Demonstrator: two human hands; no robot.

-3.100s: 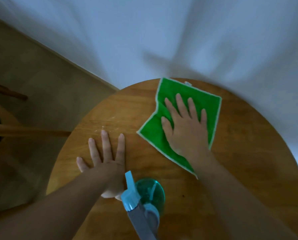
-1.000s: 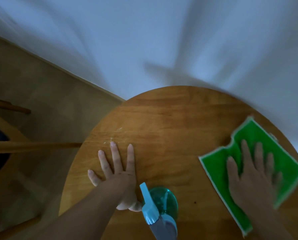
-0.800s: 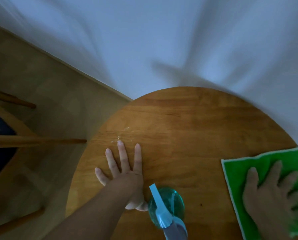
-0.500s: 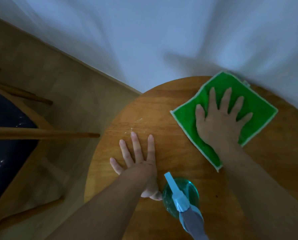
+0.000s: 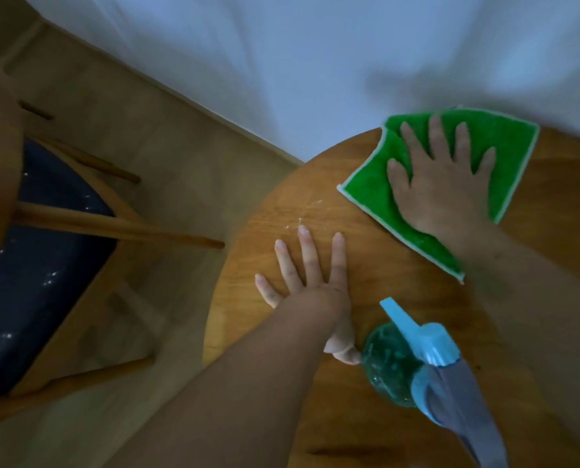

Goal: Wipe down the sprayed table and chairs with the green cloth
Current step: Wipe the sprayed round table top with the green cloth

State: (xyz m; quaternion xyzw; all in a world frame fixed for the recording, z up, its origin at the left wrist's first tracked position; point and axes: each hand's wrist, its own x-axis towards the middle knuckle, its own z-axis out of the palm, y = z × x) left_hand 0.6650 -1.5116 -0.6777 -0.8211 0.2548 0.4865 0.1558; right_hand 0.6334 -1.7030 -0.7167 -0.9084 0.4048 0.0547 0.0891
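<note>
Green cloth (image 5: 373, 184): lay flat on the round wooden bench (image 5: 359, 430), at the far rim in the upper right of the frame, one corner trailing back toward the lower right.
Right hand (image 5: 442, 184): palm down on the cloth, fingers straight and spread, pressing it to the wood; nothing pinched.
Left hand (image 5: 310, 282): flat on bare wood left of centre, fingers straight and slightly apart, thumb end just beside the spray bottle (image 5: 388, 366); holding nothing.
Change: over the last second the cloth swept from the right edge of the bench up to the far rim and a little leftward; half a second ago it sat nearly where it is now. The left hand kept its place throughout.
Wet patch (image 5: 302, 214): small glints of droplets just beyond the left fingertips, between that hand and the cloth, apparently unwiped.
Reading: right and far portions judged covered; the next stroke probably needs to run left across the droplets, and the left hand and bottle would have to shift for the near side.
Chair (image 5: 45, 265): left of frame, dark seat speckled with droplets, not yet wiped.
Progress: bench partly done, chairs outstanding.
</note>
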